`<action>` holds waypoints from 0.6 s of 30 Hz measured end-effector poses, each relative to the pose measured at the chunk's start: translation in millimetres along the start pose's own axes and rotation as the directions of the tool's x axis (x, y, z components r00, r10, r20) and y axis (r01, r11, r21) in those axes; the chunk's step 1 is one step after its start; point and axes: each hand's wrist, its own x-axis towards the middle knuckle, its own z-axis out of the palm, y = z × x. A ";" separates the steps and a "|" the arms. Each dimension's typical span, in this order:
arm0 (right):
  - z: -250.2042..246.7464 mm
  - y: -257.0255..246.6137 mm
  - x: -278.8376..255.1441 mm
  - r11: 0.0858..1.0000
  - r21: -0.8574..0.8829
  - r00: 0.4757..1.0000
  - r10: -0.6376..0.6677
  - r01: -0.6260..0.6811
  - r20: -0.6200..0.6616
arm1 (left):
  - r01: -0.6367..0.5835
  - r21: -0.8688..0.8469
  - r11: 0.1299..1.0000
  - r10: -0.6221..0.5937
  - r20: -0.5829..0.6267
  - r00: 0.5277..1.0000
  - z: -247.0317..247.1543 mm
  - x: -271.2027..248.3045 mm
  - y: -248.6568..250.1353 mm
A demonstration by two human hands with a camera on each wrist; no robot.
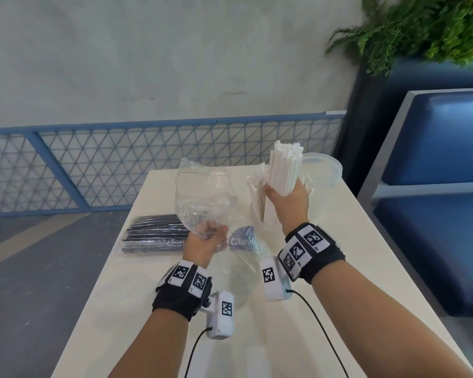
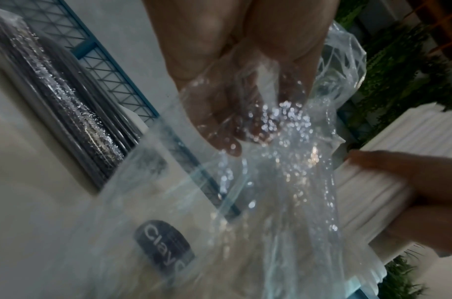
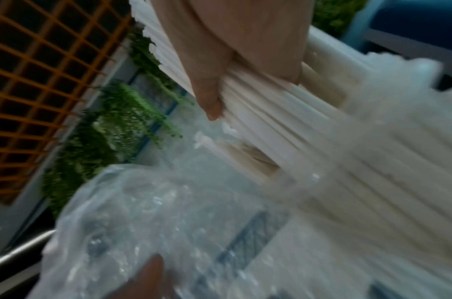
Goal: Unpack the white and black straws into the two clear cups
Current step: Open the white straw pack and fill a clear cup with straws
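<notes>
My right hand (image 1: 287,197) grips a thick upright bundle of white straws (image 1: 284,167) (image 3: 309,131). Its lower ends sit among more white straws (image 1: 254,192) fanned out in a clear cup (image 1: 316,211) whose walls barely show. A second clear cup (image 1: 328,170) stands just behind, at the table's far right. My left hand (image 1: 206,241) (image 2: 219,121) holds a crumpled clear plastic bag (image 1: 202,192) (image 2: 270,182) with a dark label, left of the straws. A sealed pack of black straws (image 1: 153,236) (image 2: 66,101) lies on the table's left edge.
The white table (image 1: 339,255) is narrow, with floor dropping off on its left. A blue bench (image 1: 434,148) stands close on the right. A blue mesh railing (image 1: 120,165) runs behind, and a green plant (image 1: 421,28) hangs at the upper right.
</notes>
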 end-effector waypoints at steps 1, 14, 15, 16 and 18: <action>-0.4 5.7 0.1 1.000 0.000 1.000 0.025 -0.025 -0.009 | -0.007 0.006 1.000 0.007 -0.001 1.000 0.4 0.2 0.7; -3.3 -17.2 2.2 0.987 -0.104 0.991 -0.121 0.126 0.058 | 0.010 0.004 1.000 -0.010 0.000 1.000 -4.0 -4.7 -5.3; -2.4 -18.1 3.0 0.984 -0.135 0.990 -0.103 0.116 0.098 | 0.020 -0.017 1.000 -0.020 -0.011 1.000 -3.4 -5.7 -5.8; -1.1 -17.8 3.3 0.980 -0.159 0.986 -0.098 0.118 0.132 | 0.033 -0.047 0.998 -0.034 -0.023 0.999 -2.3 -6.2 -5.7; 1.5 -15.9 2.1 0.965 -0.218 0.980 -0.110 0.146 0.166 | 0.041 -0.095 0.995 -0.044 -0.037 0.998 -1.0 -8.8 -4.7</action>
